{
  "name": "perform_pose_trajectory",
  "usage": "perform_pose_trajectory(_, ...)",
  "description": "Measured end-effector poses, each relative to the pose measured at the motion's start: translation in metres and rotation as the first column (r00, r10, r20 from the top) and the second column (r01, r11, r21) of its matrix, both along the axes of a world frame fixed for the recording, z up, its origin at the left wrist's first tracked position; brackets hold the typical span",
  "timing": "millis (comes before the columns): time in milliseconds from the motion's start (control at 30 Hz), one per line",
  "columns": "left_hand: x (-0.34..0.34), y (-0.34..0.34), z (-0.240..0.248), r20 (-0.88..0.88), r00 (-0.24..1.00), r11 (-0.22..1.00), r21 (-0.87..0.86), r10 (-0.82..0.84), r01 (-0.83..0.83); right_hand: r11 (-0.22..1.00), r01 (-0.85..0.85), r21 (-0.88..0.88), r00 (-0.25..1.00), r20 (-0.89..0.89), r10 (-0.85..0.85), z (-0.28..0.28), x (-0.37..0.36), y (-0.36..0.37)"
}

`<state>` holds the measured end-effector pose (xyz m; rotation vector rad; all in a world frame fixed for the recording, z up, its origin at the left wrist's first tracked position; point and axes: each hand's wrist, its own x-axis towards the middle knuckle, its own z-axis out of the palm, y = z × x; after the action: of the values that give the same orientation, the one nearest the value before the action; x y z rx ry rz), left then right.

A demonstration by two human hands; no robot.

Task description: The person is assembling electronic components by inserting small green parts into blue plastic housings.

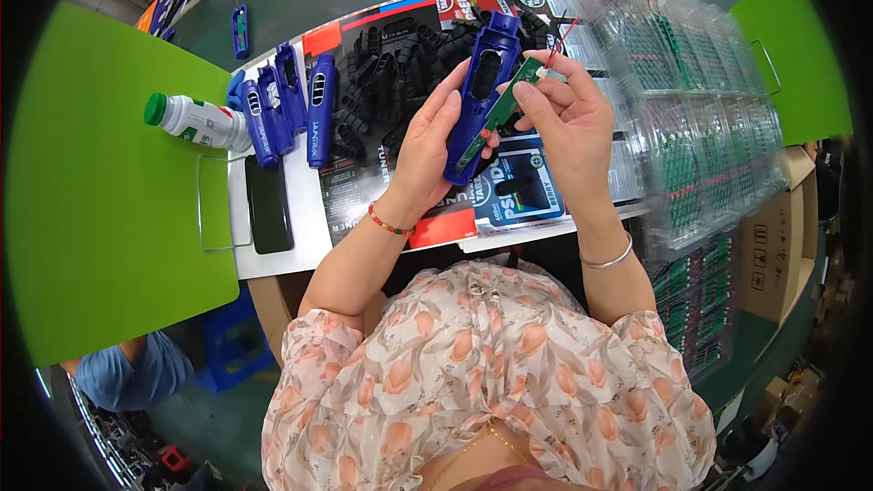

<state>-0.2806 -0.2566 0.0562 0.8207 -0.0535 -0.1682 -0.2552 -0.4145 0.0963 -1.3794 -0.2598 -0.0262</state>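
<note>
Blue casing [482, 91] hides green board [506, 102] (lower end)

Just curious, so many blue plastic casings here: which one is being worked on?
The blue plastic casing held up in the left hand; the others lie on the table.

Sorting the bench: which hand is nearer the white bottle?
Left. The left hand, holding the blue casing, is closer to the white bottle; the right hand is beyond it.

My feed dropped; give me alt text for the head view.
The left hand holds a blue plastic housing upright while the right hand fits a green circuit board against it, above a tray of black plastic parts.
</note>
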Motion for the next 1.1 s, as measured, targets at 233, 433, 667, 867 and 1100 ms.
perform_pose_trajectory(233, 0.000, 0.001, -0.005, 0.004, 1.000, 1.000, 0.016, -0.005, 0.005, 0.999, -0.011, -0.040, 1.000, -0.007, 0.011, -0.004, 0.002, 0.005)
perform_pose_trajectory(433, 0.001, 0.001, -0.008, 0.002, 1.000, 0.998, 0.064, -0.006, 0.006, 0.997, -0.068, -0.035, 0.997, -0.038, 0.067, -0.001, 0.006, 0.004)
perform_pose_trajectory(667, 0.002, 0.002, -0.009, -0.016, 1.000, 0.996, 0.087, 0.010, -0.009, 0.995, -0.045, -0.087, 0.996, -0.075, 0.038, 0.005, 0.009, 0.005)
perform_pose_trajectory(867, 0.003, -0.001, -0.007, 0.014, 1.000, 0.994, 0.103, 0.025, -0.027, 0.982, 0.030, -0.187, 0.997, -0.063, -0.043, 0.004, 0.008, 0.009)
perform_pose_trajectory(1100, -0.001, -0.004, -0.006, 0.072, 0.997, 0.964, 0.263, 0.034, -0.052, 0.909, 0.238, -0.342, 0.957, 0.244, -0.159, -0.008, 0.013, 0.010)
